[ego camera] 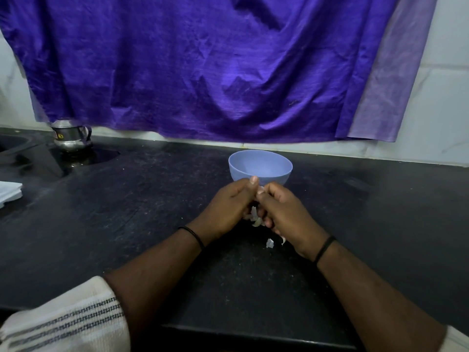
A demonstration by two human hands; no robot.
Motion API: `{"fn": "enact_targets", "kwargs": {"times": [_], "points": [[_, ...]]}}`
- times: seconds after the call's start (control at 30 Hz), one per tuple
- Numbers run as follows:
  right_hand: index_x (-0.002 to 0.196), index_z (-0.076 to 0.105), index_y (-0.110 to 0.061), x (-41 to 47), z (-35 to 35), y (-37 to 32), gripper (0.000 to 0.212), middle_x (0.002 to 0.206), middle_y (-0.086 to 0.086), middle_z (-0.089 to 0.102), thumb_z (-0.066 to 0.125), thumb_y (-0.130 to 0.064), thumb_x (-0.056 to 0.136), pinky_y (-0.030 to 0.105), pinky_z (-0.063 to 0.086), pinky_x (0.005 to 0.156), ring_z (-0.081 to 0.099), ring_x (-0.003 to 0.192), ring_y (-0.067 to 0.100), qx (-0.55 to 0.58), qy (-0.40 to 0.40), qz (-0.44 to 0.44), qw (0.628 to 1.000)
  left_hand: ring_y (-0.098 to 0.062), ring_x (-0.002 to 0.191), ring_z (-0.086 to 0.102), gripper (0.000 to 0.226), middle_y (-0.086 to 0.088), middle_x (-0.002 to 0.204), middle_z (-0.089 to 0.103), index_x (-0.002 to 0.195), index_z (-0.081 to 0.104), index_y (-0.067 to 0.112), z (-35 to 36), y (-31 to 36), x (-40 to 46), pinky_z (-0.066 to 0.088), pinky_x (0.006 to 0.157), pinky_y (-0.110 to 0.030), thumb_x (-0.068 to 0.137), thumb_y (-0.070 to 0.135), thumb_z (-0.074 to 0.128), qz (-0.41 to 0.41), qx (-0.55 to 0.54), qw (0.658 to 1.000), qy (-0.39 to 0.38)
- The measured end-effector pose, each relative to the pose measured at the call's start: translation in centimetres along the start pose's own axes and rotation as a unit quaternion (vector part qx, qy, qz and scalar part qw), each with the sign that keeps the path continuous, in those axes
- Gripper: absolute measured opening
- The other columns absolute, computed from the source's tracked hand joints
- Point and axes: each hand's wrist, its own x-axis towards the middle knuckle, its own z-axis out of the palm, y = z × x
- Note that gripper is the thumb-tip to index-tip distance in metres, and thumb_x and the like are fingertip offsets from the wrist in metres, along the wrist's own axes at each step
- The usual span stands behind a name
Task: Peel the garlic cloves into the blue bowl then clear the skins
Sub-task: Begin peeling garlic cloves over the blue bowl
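Taking the blue bowl (260, 166) as your marker: nearest to you, well on your side of it, your two forearms are reaching in over the black counter (127, 212), a white sleeve with dark woven stripes (66, 318) showing at the left elbow. You are wearing a dark band (194, 236) on the left wrist and another (324, 248) on the right.

A few loose garlic skins (269, 243) are lying on the counter on your side of the bowl, just beside your right wrist.

Closer to the bowl, your left hand (228, 207) and right hand (284, 212) are meeting just in front of its near wall, fingers curled and thumbs pressing together at the top. Between them you are pinching a garlic clove (260, 191), only a pale sliver of it showing, and papery skin (255, 217) is hanging below your fingers.

The bowl itself is standing upright on the counter; nothing is showing inside the part you can see.

Far left of the bowl, a folded white cloth (9, 193) is lying at the counter's edge, and farther back a steel pot (71, 137) is standing by the wall. Behind the bowl, a purple cloth (203, 67) is hanging over the white tiles (444, 110).
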Motion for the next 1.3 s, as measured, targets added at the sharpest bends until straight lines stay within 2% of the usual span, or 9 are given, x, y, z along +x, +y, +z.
{"fn": "enact_targets", "kwargs": {"times": [0.1,0.17,0.3,0.47,0.63,0.83,0.97,1.17,1.3], "points": [[0.09,0.058,-0.015,-0.3,0.1,-0.6,0.031,0.066,0.0,0.052,0.046,-0.04,0.103,0.011,0.032,0.041,0.042,0.047,0.002,0.037,-0.012,0.001,0.999,-0.008,0.062,0.062,0.047,-0.004,0.073,0.068,0.088,0.065,0.013,0.1,0.0,0.1,0.045,0.06,-0.017,0.106,0.043,0.034,-0.002,-0.034,0.999,0.025],[0.095,0.062,-0.014,-0.4,0.3,-0.8,0.035,0.059,-0.005,0.052,0.042,-0.041,0.104,0.011,0.031,0.04,0.04,0.043,-0.001,0.049,-0.004,-0.001,0.999,-0.014,0.077,0.068,0.044,-0.001,0.082,0.072,0.093,0.07,0.019,0.2,-0.6,0.3,0.051,0.07,-0.032,0.104,0.048,0.038,0.007,0.01,0.999,0.048],[0.074,0.06,-0.023,-0.5,0.5,-0.9,0.044,0.046,-0.014,0.047,0.038,-0.051,0.1,0.011,0.03,0.042,0.038,0.043,0.0,0.039,0.012,-0.002,0.999,-0.021,0.082,0.07,0.044,0.0,0.085,0.073,0.093,0.07,0.022,0.7,-0.7,0.1,0.056,0.079,-0.049,0.1,0.052,0.039,0.029,0.107,0.989,0.094],[0.072,0.058,-0.024,-0.6,0.7,-1.3,0.04,0.045,-0.015,0.044,0.042,-0.043,0.103,0.009,0.029,0.041,0.037,0.039,-0.001,0.074,0.025,0.0,0.997,-0.002,0.068,0.06,0.039,0.011,0.071,0.066,0.077,0.064,0.027,1.2,0.1,0.1,0.046,0.066,-0.027,0.107,0.031,0.039,0.036,0.085,0.988,0.12],[0.081,0.061,-0.023,-0.6,0.8,-1.4,0.036,0.049,-0.015,0.042,0.04,-0.042,0.103,0.011,0.028,0.041,0.035,0.041,0.0,0.083,0.006,-0.003,0.997,-0.021,0.071,0.063,0.041,-0.01,0.08,0.07,0.084,0.068,0.016,1.2,0.1,0.4,0.051,0.07,-0.041,0.106,0.036,0.04,0.011,0.056,0.992,0.115],[0.097,0.064,-0.026,-0.8,0.7,-1.2,0.031,0.049,-0.018,0.051,0.037,-0.038,0.105,0.008,0.031,0.043,0.042,0.042,-0.003,0.041,-0.013,-0.016,0.999,-0.016,0.06,0.049,0.046,-0.012,0.072,0.06,0.088,0.066,0.006,1.0,0.0,0.4,0.038,0.058,-0.03,0.105,0.04,0.04,-0.032,0.002,0.995,0.094],[0.117,0.062,-0.01,-1.0,0.7,-1.4,0.033,0.049,-0.025,0.056,0.035,-0.026,0.107,0.004,0.037,0.047,0.053,0.047,-0.009,0.034,-0.021,-0.02,0.999,-0.008,0.051,0.045,0.042,-0.008,0.069,0.058,0.083,0.064,0.013,1.1,0.3,0.2,0.035,0.05,-0.022,0.106,0.039,0.04,-0.044,-0.023,0.996,0.079],[0.107,0.066,-0.011,-0.7,0.7,-0.8,0.038,0.052,-0.019,0.053,0.038,-0.035,0.106,0.008,0.036,0.05,0.047,0.05,-0.005,-0.001,-0.006,-0.018,1.0,-0.003,0.044,0.04,0.043,0.001,0.058,0.053,0.081,0.061,0.012,1.1,0.8,-0.1,0.032,0.045,-0.018,0.105,0.04,0.04,-0.056,-0.042,0.996,0.057],[0.078,0.059,-0.017,-0.5,0.2,-0.8,0.042,0.052,-0.014,0.043,0.036,-0.038,0.106,0.011,0.032,0.044,0.037,0.045,-0.001,0.064,0.041,-0.004,0.997,-0.005,0.046,0.043,0.045,0.007,0.054,0.05,0.077,0.052,0.011,1.1,1.0,-0.2,0.034,0.047,-0.017,0.106,0.042,0.034,-0.039,-0.049,0.997,0.05]]}}
